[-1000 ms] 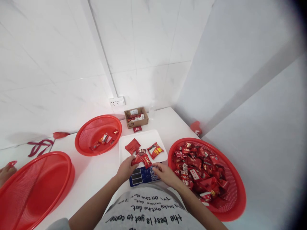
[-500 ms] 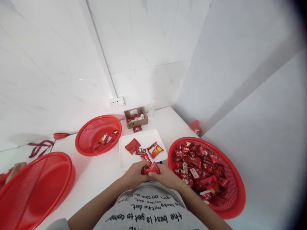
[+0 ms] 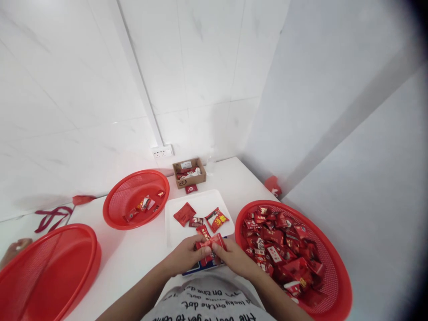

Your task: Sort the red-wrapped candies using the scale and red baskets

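My left hand (image 3: pixel 187 255) and my right hand (image 3: pixel 234 256) meet in front of my shirt, both closed on red wrapped snack packets (image 3: pixel 216 240). The fingers partly hide these packets, so I cannot tell how many there are. Just beyond my hands lies a white tray (image 3: pixel 172 225). On it rest a flat dark-red packet (image 3: pixel 184 215), a small brown-red packet (image 3: pixel 196 222), a red and yellow packet (image 3: pixel 216 219) and a narrow red packet (image 3: pixel 203 231). Under my hands shows the edge of a dark blue object (image 3: pixel 200 268).
To my right stands a red basket (image 3: pixel 344 285) heaped with red packets. Another red basket (image 3: pixel 115 196) with several packets is at the back left, and a large red basket (image 3: pixel 67 267) at the left. A cardboard box (image 3: pixel 192 180) stands near the wall. Another person's hand (image 3: pixel 16 250) shows far left.
My hands have shifted slightly away from my body, showing more of the packets and of the blue edge. The view has tilted a little upward. The other person's hand has moved left.
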Action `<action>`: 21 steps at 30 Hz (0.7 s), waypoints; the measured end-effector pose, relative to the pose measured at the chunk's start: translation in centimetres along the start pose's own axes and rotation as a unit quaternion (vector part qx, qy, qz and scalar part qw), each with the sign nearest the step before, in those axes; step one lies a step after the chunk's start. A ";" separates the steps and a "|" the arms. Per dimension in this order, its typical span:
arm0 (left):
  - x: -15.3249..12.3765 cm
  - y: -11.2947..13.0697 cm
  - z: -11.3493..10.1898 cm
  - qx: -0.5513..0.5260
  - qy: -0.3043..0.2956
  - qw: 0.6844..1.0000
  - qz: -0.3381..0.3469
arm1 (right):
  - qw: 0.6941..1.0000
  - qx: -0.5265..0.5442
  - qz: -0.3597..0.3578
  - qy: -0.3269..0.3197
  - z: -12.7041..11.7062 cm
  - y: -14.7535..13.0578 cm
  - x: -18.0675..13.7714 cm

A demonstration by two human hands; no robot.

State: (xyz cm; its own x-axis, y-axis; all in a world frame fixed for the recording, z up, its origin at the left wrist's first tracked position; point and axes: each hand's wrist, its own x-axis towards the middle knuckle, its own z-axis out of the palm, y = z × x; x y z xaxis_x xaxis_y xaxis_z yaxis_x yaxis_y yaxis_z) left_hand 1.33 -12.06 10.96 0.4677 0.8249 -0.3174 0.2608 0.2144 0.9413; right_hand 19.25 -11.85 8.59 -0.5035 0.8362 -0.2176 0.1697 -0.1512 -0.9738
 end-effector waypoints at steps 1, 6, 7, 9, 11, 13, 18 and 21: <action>0.0 0.2 0.0 -0.008 0.008 1.000 0.004 | 1.000 0.000 -0.003 0.001 -0.2 -0.2 0.0; 0.2 0.8 0.4 -0.079 0.039 0.996 0.000 | 1.000 0.016 -0.014 0.012 -0.4 -1.0 -0.1; 0.2 0.8 0.6 -0.098 0.042 0.994 -0.004 | 0.999 0.026 -0.015 0.012 -0.3 -1.0 -0.2; 0.3 0.9 0.8 -0.137 0.046 0.989 -0.012 | 0.999 0.045 -0.013 0.017 0.1 -0.8 -0.2; 0.4 0.9 1.0 -0.174 0.047 0.984 -0.017 | 0.998 0.060 -0.002 0.035 0.4 -0.5 -0.2; 0.4 1.0 1.1 -0.192 0.042 0.980 -0.021 | 0.996 0.067 0.007 0.049 0.4 -0.4 -0.1; 0.2 1.6 0.5 -0.131 -0.017 0.991 -0.027 | 0.998 0.061 0.011 -0.008 -0.8 -1.0 -0.1; 0.0 2.2 0.5 -0.130 -0.060 0.990 -0.010 | 0.997 0.063 0.014 -0.037 -1.1 -1.2 -0.1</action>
State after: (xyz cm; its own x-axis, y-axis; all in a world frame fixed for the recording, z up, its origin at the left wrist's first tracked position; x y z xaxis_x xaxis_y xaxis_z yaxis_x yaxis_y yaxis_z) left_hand 2.33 -11.87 13.00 0.5650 0.7546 -0.3338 0.0519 0.3713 0.9271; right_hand 20.10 -11.19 9.82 -0.5626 0.7899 -0.2441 0.0796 -0.2421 -0.9670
